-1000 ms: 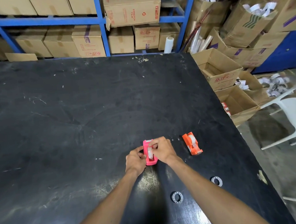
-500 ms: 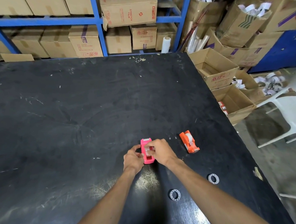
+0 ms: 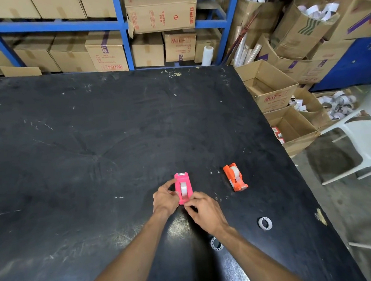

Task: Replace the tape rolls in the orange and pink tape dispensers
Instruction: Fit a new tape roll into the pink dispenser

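Observation:
The pink tape dispenser [image 3: 183, 186] lies on the black table [image 3: 94, 145] with a clear tape roll seated in it. My left hand [image 3: 165, 198] grips its left side. My right hand [image 3: 202, 210] pinches at the dispenser's near end, fingertips together; what it pinches is too small to tell. To the right, the orange tape dispenser [image 3: 235, 179] lies untouched, also with a clear roll in it. Two empty white tape cores rest near me: one core [image 3: 265, 223] at the right, the other core [image 3: 215, 244] partly behind my right forearm.
The table's right edge runs diagonally past open cardboard boxes [image 3: 270, 88] on the floor. A white plastic chair [image 3: 365, 143] stands at the right. Blue shelving [image 3: 123, 29] stacked with cartons lines the far side.
My right hand has slid off the top of the pink dispenser toward its near end, uncovering the roll. The left hand stays on its side.

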Motion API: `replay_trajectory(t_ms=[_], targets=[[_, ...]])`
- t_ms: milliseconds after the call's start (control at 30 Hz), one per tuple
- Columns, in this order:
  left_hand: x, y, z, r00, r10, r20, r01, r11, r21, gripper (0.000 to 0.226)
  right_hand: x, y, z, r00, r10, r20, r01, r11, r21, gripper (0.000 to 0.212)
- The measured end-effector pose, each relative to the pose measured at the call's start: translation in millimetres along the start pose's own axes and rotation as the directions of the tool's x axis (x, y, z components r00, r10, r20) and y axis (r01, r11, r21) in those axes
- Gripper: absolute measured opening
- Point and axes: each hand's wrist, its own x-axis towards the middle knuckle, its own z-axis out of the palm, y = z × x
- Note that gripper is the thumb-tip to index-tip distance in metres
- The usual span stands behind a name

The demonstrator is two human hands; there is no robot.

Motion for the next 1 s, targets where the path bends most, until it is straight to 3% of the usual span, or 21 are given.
replay_trajectory(t_ms=[200, 367, 533, 633, 833, 1000], targets=[[3.8, -4.8, 2.1, 1.0, -0.004, -0.013, 0.004, 1.0, -0.012, 0.053, -5.3, 8.6, 12.6, 0.999, 0.053, 0.014, -0.053, 0.998, 0.027, 0.019], [1.2, -0.6, 2.9, 0.999, -0.028, -0.022, 0.028, 1.0, -0.009, 0.054, -10.1, 14.0, 10.7, 0.984, 0.047, 0.172, -0.04, 0.998, -0.048, 0.022], [-1.2, 0.9, 1.6, 1.0, -0.025, -0.01, 0.025, 1.0, -0.001, 0.055, -7.5, 18.8, 6.3, 0.985, 0.171, -0.03, -0.163, 0.97, 0.179, 0.017], [-4.8, 3.1, 1.4, 1.0, -0.016, -0.009, 0.016, 1.0, -0.007, 0.055, 4.9, 13.9, -0.8, 0.976, 0.216, 0.026, -0.214, 0.933, 0.288, 0.042], [-3.9, 0.2, 2.0, 1.0, -0.002, -0.017, 0.002, 1.0, -0.007, 0.052, 14.8, 19.0, -8.7, 0.973, 0.194, 0.125, -0.223, 0.931, 0.289, 0.046], [-4.6, -0.4, 2.6, 1.0, -0.002, -0.01, 0.002, 1.0, -0.019, 0.053, 19.4, 44.1, -31.6, 0.955, 0.297, -0.018, -0.29, 0.942, 0.171, 0.049]])
